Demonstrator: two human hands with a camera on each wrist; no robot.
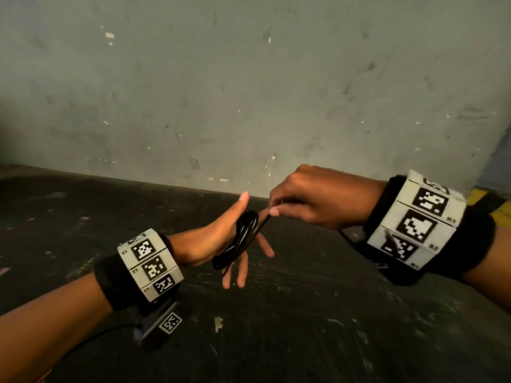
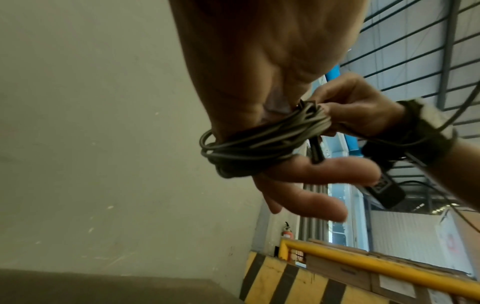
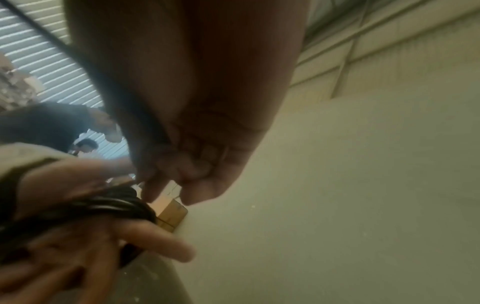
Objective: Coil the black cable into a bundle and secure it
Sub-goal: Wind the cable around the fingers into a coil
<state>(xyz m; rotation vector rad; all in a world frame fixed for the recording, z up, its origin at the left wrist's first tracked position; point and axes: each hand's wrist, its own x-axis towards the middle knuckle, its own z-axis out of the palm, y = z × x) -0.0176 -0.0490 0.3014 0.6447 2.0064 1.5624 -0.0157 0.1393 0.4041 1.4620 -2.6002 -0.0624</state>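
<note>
Fingers (image 1: 243,269) of my left hand (image 1: 221,244) are straight and a little spread, pointing down and forward, with the thumb standing up. Around this hand, across the palm and over the back, the black cable (image 1: 240,239) is wound in many loops, so the bundle sits on the hand like a ring. My right hand (image 1: 312,200) is just beside it, at the side of the thumb; its thumb and forefinger pinch one strand of the cable, which runs straight down across the coil. In the left wrist view, a black plug end (image 2: 317,152) hangs from the coil, near my left forefinger. Both hands are above a dark, scratched table (image 1: 304,327), and behind it stands a grey wall (image 1: 249,78). The right wrist view is blurred.
</note>
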